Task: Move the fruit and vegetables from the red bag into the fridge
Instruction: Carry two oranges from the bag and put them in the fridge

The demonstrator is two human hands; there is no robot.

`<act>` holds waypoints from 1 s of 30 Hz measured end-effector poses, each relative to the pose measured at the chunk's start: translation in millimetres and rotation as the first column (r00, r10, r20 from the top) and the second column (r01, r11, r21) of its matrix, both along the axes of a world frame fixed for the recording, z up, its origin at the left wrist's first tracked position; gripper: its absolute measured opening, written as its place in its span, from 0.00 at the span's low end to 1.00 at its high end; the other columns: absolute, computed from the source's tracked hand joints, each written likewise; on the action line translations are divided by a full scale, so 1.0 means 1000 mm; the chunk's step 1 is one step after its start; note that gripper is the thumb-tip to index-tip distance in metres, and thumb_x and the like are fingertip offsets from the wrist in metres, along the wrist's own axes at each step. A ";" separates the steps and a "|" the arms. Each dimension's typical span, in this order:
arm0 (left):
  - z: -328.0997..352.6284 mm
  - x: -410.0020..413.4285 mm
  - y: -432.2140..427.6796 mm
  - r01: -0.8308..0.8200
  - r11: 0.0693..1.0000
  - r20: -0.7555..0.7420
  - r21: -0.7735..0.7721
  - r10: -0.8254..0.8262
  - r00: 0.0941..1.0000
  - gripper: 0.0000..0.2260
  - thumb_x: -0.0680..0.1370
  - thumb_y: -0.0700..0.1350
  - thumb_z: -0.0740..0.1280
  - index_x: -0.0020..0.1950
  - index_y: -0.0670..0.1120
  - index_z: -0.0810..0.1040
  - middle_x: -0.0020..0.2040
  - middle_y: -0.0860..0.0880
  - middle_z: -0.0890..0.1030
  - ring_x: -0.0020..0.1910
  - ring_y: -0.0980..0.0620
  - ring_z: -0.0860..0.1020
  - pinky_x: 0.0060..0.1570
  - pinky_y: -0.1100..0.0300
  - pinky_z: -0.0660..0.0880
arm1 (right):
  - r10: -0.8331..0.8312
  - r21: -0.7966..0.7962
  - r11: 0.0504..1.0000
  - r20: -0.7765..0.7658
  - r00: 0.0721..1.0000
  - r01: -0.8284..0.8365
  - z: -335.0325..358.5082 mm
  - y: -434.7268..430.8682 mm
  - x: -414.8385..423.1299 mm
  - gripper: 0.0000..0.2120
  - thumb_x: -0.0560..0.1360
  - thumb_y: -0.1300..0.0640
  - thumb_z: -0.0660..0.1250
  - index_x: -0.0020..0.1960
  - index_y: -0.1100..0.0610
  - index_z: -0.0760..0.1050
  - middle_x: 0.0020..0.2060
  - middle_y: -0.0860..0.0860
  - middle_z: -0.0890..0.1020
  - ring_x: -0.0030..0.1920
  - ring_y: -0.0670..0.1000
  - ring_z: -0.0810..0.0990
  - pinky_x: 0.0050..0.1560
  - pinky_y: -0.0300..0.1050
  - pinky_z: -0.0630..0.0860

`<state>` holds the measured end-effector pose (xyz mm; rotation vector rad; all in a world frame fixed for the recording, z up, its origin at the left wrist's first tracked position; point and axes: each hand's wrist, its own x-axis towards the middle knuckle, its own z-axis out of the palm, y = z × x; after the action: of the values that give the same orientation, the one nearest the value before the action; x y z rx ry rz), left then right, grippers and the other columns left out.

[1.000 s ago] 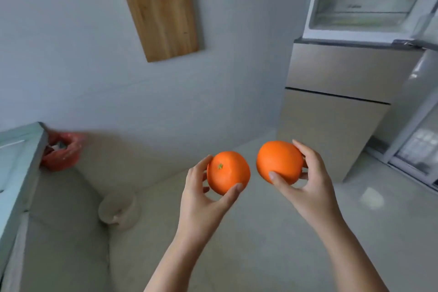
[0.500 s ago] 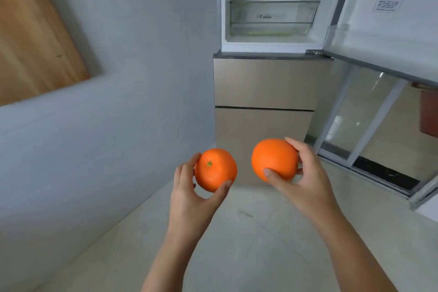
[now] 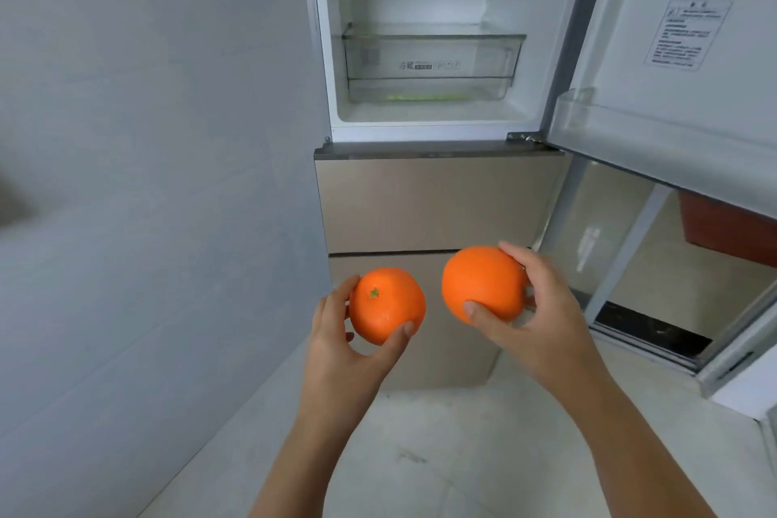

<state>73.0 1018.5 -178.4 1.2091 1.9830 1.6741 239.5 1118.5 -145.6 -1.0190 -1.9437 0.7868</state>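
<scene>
L hand (image 3: pixel 344 345) grips stem-up orange (image 3: pixel 387 305), R hand (image 3: pixel 542 320) grips other orange (image 3: pixel 483 284), both held apart before open fridge (image 3: pixel 429 198) w/ clear drawer (image 3: pixel 433 59)

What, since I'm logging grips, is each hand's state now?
Left hand: holding the stem-up orange.
Right hand: holding the plain orange.

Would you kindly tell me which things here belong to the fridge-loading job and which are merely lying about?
Job: stem-marked round orange fruit in the left hand; smooth round orange fruit in the right hand; open white fridge; its clear plastic drawer.
Lying about: grey wall; printed white label; reddish-brown object at far right.
</scene>
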 end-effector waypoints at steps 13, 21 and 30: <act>0.046 -0.053 0.229 0.021 0.998 -0.093 0.067 -0.015 0.996 0.30 0.67 0.50 0.75 0.66 0.55 0.67 0.59 0.57 0.70 0.56 0.59 0.71 0.48 0.66 0.70 | -0.008 0.093 0.996 -0.077 0.997 0.015 0.035 0.223 -0.050 0.35 0.65 0.52 0.75 0.68 0.47 0.62 0.59 0.43 0.65 0.56 0.46 0.68 0.48 0.37 0.68; 0.057 -0.087 0.320 -0.017 0.995 -0.063 0.102 0.024 0.998 0.29 0.66 0.51 0.75 0.63 0.59 0.65 0.59 0.57 0.71 0.56 0.58 0.72 0.47 0.67 0.70 | 0.035 0.093 0.995 -0.120 0.992 -0.024 0.051 0.318 -0.094 0.34 0.65 0.53 0.75 0.66 0.48 0.63 0.62 0.45 0.67 0.57 0.46 0.68 0.46 0.32 0.66; 0.094 -0.158 0.424 0.003 0.976 -0.123 0.219 0.025 0.992 0.30 0.63 0.56 0.72 0.63 0.59 0.67 0.56 0.63 0.69 0.55 0.61 0.71 0.46 0.68 0.70 | -0.043 0.157 0.985 -0.171 0.984 0.070 0.086 0.415 -0.159 0.33 0.67 0.53 0.74 0.67 0.47 0.62 0.59 0.44 0.64 0.56 0.47 0.67 0.50 0.43 0.67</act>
<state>-84.6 1442.1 -84.7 1.4120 1.9166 1.9067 80.4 1533.6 -59.2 -0.8775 -1.7962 0.6485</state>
